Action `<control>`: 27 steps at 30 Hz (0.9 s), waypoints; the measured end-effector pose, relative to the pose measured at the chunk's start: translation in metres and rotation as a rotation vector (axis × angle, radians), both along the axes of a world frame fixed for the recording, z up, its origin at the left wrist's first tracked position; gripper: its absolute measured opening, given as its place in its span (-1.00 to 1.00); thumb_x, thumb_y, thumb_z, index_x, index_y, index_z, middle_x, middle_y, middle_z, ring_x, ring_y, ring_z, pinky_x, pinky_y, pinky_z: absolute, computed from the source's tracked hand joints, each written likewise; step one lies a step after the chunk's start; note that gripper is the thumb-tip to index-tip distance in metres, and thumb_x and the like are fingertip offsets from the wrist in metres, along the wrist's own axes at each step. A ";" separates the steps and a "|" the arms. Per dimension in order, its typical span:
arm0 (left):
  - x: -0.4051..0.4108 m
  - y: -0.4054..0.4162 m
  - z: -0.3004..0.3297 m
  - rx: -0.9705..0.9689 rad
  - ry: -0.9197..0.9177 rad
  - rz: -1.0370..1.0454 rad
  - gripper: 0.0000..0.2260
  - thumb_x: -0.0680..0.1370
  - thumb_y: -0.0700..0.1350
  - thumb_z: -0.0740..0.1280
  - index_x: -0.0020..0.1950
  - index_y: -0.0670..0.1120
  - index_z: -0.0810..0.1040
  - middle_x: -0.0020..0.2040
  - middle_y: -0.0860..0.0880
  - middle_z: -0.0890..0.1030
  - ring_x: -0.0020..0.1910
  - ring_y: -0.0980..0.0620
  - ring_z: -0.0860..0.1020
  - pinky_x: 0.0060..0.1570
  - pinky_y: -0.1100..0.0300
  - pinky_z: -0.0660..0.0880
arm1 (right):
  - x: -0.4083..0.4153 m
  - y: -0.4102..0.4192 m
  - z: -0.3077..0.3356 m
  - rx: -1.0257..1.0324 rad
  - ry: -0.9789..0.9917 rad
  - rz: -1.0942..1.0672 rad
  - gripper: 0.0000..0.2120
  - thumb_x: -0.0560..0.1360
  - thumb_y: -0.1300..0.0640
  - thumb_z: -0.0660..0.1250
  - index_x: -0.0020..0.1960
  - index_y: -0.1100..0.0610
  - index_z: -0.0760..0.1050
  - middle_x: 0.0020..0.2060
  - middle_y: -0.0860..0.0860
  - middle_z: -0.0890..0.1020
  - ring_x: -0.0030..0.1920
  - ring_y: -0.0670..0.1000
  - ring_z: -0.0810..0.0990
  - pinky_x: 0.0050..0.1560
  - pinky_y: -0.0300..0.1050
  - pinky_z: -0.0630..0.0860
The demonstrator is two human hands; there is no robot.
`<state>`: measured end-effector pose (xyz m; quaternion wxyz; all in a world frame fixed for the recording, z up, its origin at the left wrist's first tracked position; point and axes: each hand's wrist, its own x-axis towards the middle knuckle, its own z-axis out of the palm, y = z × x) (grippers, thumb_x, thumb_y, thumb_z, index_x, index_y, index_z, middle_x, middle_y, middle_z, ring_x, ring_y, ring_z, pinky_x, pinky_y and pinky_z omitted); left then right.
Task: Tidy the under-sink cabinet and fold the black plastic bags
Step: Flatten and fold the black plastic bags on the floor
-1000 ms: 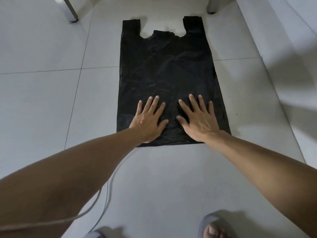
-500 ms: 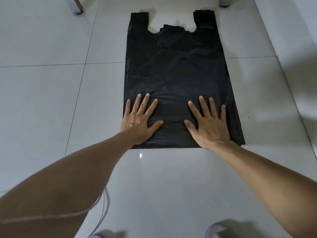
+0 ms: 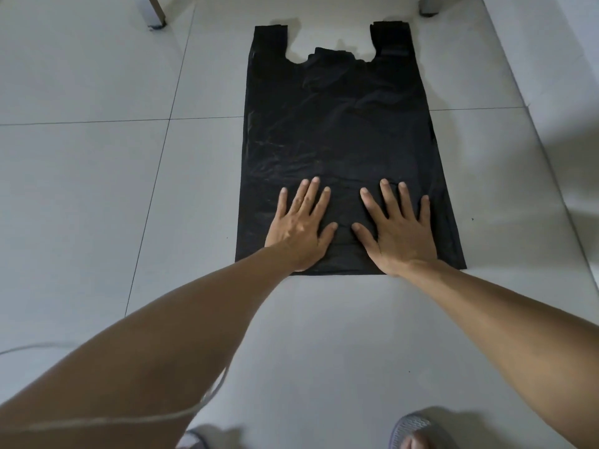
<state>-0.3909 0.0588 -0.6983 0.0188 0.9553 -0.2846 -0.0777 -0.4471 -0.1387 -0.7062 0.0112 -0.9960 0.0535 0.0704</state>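
We have the black plastic bag (image 3: 337,140) spread flat on the tiled floor (image 3: 97,189), its two handles pointing to the far side and its bottom edge nearest us. Our left hand (image 3: 299,233) and right hand (image 3: 397,234) lie side by side on the near end of the bag, palms down, fingers straight and spread, pressing it to the floor. A slipper (image 3: 411,427) shows at the near right edge, and a thin cord (image 3: 207,396) runs under our left arm.
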 end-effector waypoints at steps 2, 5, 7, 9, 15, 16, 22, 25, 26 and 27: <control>0.000 0.005 -0.007 0.045 -0.003 0.043 -0.40 0.62 0.26 -0.20 0.59 0.02 -0.20 0.60 -0.04 -0.20 0.56 -0.03 -0.23 0.50 -0.17 -0.19 | 0.000 0.000 0.001 0.017 -0.004 0.007 -0.34 0.53 -0.37 -0.25 0.57 -0.17 -0.16 0.60 0.00 -0.09 0.57 0.16 -0.16 0.50 0.33 -0.13; 0.000 0.009 -0.008 0.055 -0.013 0.077 -0.38 0.59 0.30 -0.24 0.59 0.06 -0.23 0.59 -0.03 -0.22 0.56 -0.04 -0.24 0.49 -0.20 -0.20 | 0.000 -0.002 0.001 0.035 0.011 0.009 -0.34 0.53 -0.37 -0.25 0.57 -0.17 -0.16 0.60 0.00 -0.10 0.57 0.16 -0.18 0.49 0.34 -0.15; -0.001 0.008 -0.008 0.057 -0.024 0.087 -0.37 0.58 0.31 -0.24 0.58 0.07 -0.23 0.59 -0.03 -0.22 0.56 -0.05 -0.24 0.48 -0.21 -0.20 | 0.002 0.002 0.002 0.037 0.008 -0.010 -0.33 0.54 -0.35 -0.23 0.58 -0.13 -0.12 0.60 0.03 -0.08 0.57 0.18 -0.18 0.48 0.37 -0.16; -0.002 0.007 -0.008 0.060 -0.028 0.085 -0.37 0.58 0.30 -0.24 0.58 0.06 -0.23 0.59 -0.03 -0.22 0.56 -0.05 -0.24 0.48 -0.22 -0.19 | 0.003 0.014 0.006 0.035 -0.037 -0.022 -0.34 0.57 -0.29 -0.16 0.59 -0.03 -0.03 0.59 0.08 -0.03 0.57 0.21 -0.16 0.47 0.38 -0.18; -0.002 0.008 -0.008 0.048 -0.031 0.084 -0.40 0.59 0.27 -0.25 0.58 0.06 -0.22 0.59 -0.03 -0.22 0.56 -0.05 -0.25 0.49 -0.21 -0.19 | 0.005 0.041 0.000 0.106 -0.039 0.018 -0.40 0.62 -0.24 -0.14 0.60 -0.07 -0.08 0.60 0.05 -0.05 0.58 0.16 -0.13 0.49 0.35 -0.17; -0.001 0.008 -0.008 0.047 -0.032 0.084 -0.41 0.59 0.26 -0.25 0.58 0.07 -0.22 0.59 -0.03 -0.22 0.56 -0.05 -0.25 0.49 -0.21 -0.20 | 0.004 0.038 -0.002 0.097 -0.042 0.027 -0.40 0.61 -0.26 -0.15 0.60 -0.09 -0.07 0.60 0.04 -0.03 0.58 0.16 -0.11 0.49 0.35 -0.15; -0.001 0.009 -0.007 0.061 -0.035 0.098 -0.39 0.58 0.29 -0.25 0.58 0.09 -0.26 0.59 -0.01 -0.23 0.56 -0.05 -0.24 0.49 -0.21 -0.19 | -0.002 -0.001 -0.002 0.063 -0.025 -0.043 -0.38 0.57 -0.34 -0.19 0.58 -0.17 -0.13 0.60 0.00 -0.07 0.58 0.12 -0.13 0.51 0.31 -0.13; -0.001 0.010 -0.006 0.057 -0.031 0.100 -0.39 0.57 0.30 -0.25 0.58 0.10 -0.25 0.59 -0.01 -0.23 0.56 -0.05 -0.24 0.49 -0.21 -0.19 | -0.007 -0.020 -0.001 0.043 -0.011 -0.100 -0.37 0.56 -0.35 -0.21 0.58 -0.17 -0.15 0.60 0.00 -0.08 0.58 0.12 -0.15 0.51 0.30 -0.13; -0.001 0.010 -0.006 0.056 -0.030 0.103 -0.38 0.57 0.30 -0.25 0.58 0.10 -0.25 0.59 -0.01 -0.24 0.56 -0.05 -0.24 0.49 -0.21 -0.20 | -0.008 -0.025 0.000 0.042 -0.006 -0.121 -0.37 0.56 -0.35 -0.22 0.58 -0.17 -0.15 0.60 0.00 -0.09 0.58 0.12 -0.15 0.51 0.30 -0.13; -0.001 0.010 -0.006 0.057 -0.031 0.106 -0.38 0.56 0.30 -0.26 0.58 0.10 -0.26 0.59 -0.01 -0.24 0.56 -0.05 -0.24 0.49 -0.21 -0.20 | -0.010 -0.030 0.001 0.045 0.001 -0.147 -0.36 0.56 -0.35 -0.22 0.58 -0.16 -0.16 0.60 0.00 -0.10 0.58 0.12 -0.16 0.51 0.30 -0.14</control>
